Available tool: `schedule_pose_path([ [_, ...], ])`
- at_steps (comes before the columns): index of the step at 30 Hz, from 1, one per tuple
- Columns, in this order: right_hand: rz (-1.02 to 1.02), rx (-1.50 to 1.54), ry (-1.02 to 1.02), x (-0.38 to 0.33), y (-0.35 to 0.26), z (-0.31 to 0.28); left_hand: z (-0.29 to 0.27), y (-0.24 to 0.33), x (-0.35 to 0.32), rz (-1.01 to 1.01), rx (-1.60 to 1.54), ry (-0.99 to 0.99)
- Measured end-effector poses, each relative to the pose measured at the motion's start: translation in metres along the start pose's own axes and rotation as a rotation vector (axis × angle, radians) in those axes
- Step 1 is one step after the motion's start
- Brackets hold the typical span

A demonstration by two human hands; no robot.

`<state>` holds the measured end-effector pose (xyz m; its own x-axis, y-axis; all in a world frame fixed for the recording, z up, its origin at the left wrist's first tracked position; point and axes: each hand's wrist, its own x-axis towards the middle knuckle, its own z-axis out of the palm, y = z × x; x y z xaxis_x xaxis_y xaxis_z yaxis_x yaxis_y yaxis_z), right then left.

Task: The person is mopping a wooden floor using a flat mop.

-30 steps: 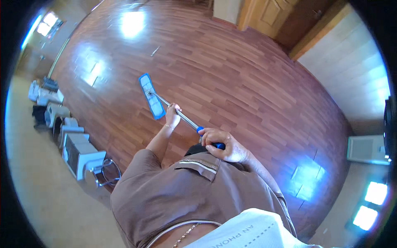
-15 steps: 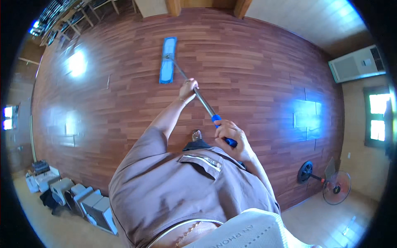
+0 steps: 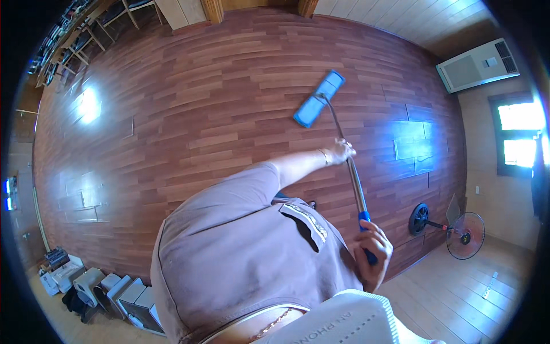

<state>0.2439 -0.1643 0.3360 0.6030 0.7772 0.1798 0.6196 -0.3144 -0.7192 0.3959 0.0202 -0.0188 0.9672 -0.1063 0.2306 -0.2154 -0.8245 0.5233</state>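
A flat floor mop [image 3: 312, 110] with a blue rectangular head lies on the wooden floor, its head turned diagonally right of centre. From the head, a metal pole runs down toward me to a blue grip. My left hand [image 3: 342, 151] is closed around the pole partway up, the arm stretched across my front. Lower down at the right, my right hand [image 3: 375, 245] wraps round the blue grip near the pole's end. The grip's lower tip shows below the fingers.
A standing fan [image 3: 465, 235] and an air conditioner [image 3: 478, 67] are at the right, near a window [image 3: 520, 135]. Chairs and a table [image 3: 71, 34] line the far left. Several grey-white boxy items [image 3: 137, 298] sit at the near left. The brown plank floor [image 3: 217, 109] spreads between them.
The mop head has swept to the right and turned from nearly straight to diagonal. Both hands have moved right with the pole, and my left arm now reaches across my body.
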Motion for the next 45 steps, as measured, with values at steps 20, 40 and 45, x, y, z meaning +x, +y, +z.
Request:
schedule_pose_path([
  [20,-0.956,0.236,-0.503,0.017,0.049,-0.179,-0.094,0.120,-0.067,0.119,-0.044,0.064],
  [40,-0.743,0.699,-1.151,0.116,0.062,0.185,-0.135,-0.010,-0.396,-1.517,0.199,0.420],
  [45,-0.687,0.693,-1.200,0.120,0.048,0.184,-0.123,0.000,-0.409,-1.500,0.299,0.500],
])
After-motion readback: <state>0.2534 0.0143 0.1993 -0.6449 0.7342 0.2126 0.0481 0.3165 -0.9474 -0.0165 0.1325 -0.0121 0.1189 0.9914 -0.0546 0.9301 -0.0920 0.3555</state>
